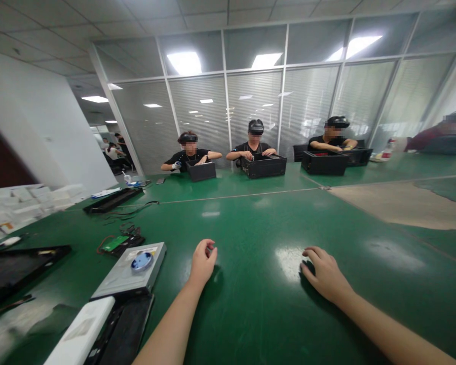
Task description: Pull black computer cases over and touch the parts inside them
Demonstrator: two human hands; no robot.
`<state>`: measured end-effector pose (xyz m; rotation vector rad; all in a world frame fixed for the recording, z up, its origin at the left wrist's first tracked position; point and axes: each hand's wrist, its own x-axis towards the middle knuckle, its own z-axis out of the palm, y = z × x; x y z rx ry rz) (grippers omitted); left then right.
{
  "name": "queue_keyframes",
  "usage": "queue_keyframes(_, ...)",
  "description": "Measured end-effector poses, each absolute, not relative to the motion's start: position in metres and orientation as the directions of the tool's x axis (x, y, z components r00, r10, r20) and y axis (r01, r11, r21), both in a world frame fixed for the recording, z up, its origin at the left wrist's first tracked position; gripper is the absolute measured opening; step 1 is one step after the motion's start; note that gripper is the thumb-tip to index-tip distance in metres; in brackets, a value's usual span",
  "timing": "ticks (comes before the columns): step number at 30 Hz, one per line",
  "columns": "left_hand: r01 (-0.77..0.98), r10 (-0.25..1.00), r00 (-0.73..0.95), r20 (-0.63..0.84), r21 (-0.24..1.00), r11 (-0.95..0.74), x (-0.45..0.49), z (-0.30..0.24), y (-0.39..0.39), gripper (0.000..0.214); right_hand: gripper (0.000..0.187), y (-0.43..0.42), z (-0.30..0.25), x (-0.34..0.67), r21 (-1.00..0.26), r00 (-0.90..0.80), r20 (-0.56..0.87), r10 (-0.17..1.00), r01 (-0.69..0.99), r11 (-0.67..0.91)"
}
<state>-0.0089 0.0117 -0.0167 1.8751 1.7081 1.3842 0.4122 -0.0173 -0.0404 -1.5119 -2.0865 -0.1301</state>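
Observation:
My left hand [204,262] hovers just above the green table [251,223], its fingers loosely curled and a small gap beside the thumb. No object shows in it. Across from it, my right hand [325,271] is over the tabletop with thumb and fingers apart, holding nothing. Nearest to my left hand is a flat silver metal box [117,274], like an optical drive, with a round blue-and-white disc-shaped item [142,261] on top. In front of that box lies a long white case [81,332] on a black panel [131,324].
Behind the silver box sits a green circuit board [115,243] with wires. Black trays [23,268] and white boxes [34,197] line the left side. Across the table, several people in headsets work at black computer cases [266,167]. A bottle [386,152] stands far right.

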Motion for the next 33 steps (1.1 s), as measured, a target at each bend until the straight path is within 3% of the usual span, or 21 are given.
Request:
queue_keyframes(15, 0.643, 0.881, -0.033, 0.471, 0.685, -0.342, 0.001, -0.012, 0.005, 0.020, 0.026, -0.016, -0.040, 0.412, -0.348, -0.184, 0.523, 0.832, 0.845, 0.405)
queue_keyframes(24, 0.747, 0.927, -0.009, 0.374, 0.619, -0.242, 0.001, -0.002, -0.003, 0.024, 0.020, -0.021, -0.014, 0.400, -0.578, -0.101, 0.529, 0.843, 0.684, 0.445)
queue_keyframes(33, 0.905, 0.984, 0.013, 0.180, 0.416, -0.088, 0.010, 0.001, -0.009, 0.027, 0.027, -0.011, -0.006, 0.327, -0.784, -0.099, 0.416, 0.904, 0.465, 0.412)
